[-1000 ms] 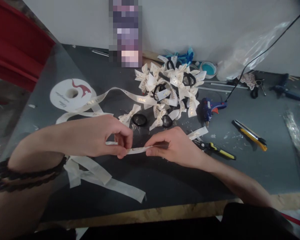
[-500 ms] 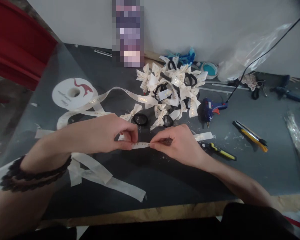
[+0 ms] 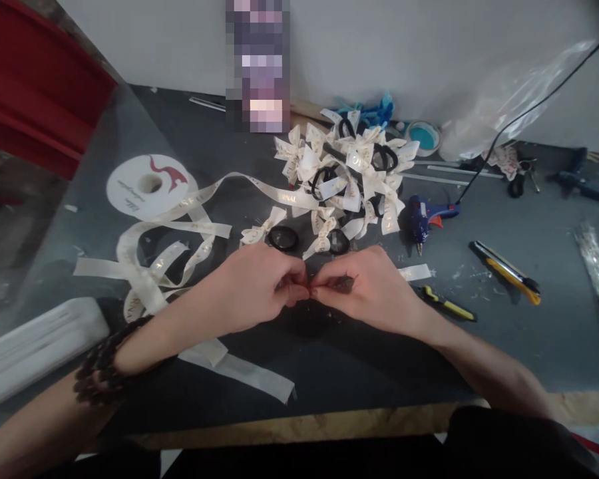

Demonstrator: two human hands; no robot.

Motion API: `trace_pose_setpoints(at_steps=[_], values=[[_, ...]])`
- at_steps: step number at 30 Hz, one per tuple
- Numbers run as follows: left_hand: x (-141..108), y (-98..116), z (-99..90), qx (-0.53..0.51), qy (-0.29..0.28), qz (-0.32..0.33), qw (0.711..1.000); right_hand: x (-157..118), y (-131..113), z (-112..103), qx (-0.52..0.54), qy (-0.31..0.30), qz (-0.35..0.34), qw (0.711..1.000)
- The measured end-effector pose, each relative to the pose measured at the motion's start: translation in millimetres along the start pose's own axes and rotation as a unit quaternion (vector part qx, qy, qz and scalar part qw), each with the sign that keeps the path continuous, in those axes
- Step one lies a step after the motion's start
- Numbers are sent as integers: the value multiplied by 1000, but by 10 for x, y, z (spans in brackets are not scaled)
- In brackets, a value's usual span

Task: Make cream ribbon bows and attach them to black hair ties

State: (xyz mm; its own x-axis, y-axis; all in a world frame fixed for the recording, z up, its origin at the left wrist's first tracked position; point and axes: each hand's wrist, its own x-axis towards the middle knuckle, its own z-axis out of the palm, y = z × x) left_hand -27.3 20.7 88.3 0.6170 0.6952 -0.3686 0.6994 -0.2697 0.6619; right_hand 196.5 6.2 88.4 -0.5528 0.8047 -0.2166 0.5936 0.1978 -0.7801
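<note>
My left hand [image 3: 254,286] and my right hand [image 3: 374,289] meet fingertip to fingertip above the dark table. Both are closed in a pinch on a short piece of cream ribbon, now almost wholly hidden by the fingers. Just beyond them lie a ribbon bow on a black hair tie [image 3: 283,237] and another finished bow [image 3: 323,239]. A larger heap of cream bows with black hair ties [image 3: 359,166] is piled behind these. Past my right hand, a cut ribbon end [image 3: 415,272] pokes out on the tabletop.
A ribbon spool [image 3: 147,187] with loose ribbon [image 3: 140,266] lies at left. Ribbon strips [image 3: 249,379] lie near the front edge. To the right are a blue glue gun [image 3: 424,216] with its cord, a yellow cutter [image 3: 506,273], and a yellow-handled tool [image 3: 449,306].
My left hand has moved right until its fingertips reach those of my right hand. The ribbon stretch that showed between them is now covered.
</note>
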Motion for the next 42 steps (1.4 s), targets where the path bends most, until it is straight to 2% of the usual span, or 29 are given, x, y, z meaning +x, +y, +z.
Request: trace_pose_setpoints(at_steps=[6, 10, 17, 20, 23, 24, 28, 32, 35, 39, 42], values=[[-34, 60, -7, 6, -6, -10, 1000, 50, 108, -207, 39, -45, 27, 998], [-30, -3, -37, -9, -19, -5, 1000, 108, 207, -337, 43, -71, 35, 996], [-59, -76, -114, -50, -42, -10, 998, 139, 284, -441, 44, -89, 36, 994], [-93, -152, -203, -40, -40, -6, 998, 124, 389, -552, 2, -64, 35, 997], [-118, -257, -314, -17, -23, -14, 999, 67, 472, -685, -54, 16, 54, 997], [-119, -283, -343, -18, -21, -19, 999, 43, 469, -710, -42, -14, 59, 997], [-85, -315, -374, -52, -47, -25, 997, -21, 328, -646, -35, -45, 34, 998], [-74, -345, -356, -71, -91, -27, 993, -7, 224, -526, -60, -21, 45, 997], [-96, -386, -398, -33, -79, -28, 996, 5, 232, -515, -56, -19, 56, 997], [-163, -419, -510, 59, -87, -83, 991, 8, 268, -531, -65, -26, 59, 996], [-255, -491, -609, 88, -90, -95, 988, 16, 296, -525, -72, -27, 58, 995]])
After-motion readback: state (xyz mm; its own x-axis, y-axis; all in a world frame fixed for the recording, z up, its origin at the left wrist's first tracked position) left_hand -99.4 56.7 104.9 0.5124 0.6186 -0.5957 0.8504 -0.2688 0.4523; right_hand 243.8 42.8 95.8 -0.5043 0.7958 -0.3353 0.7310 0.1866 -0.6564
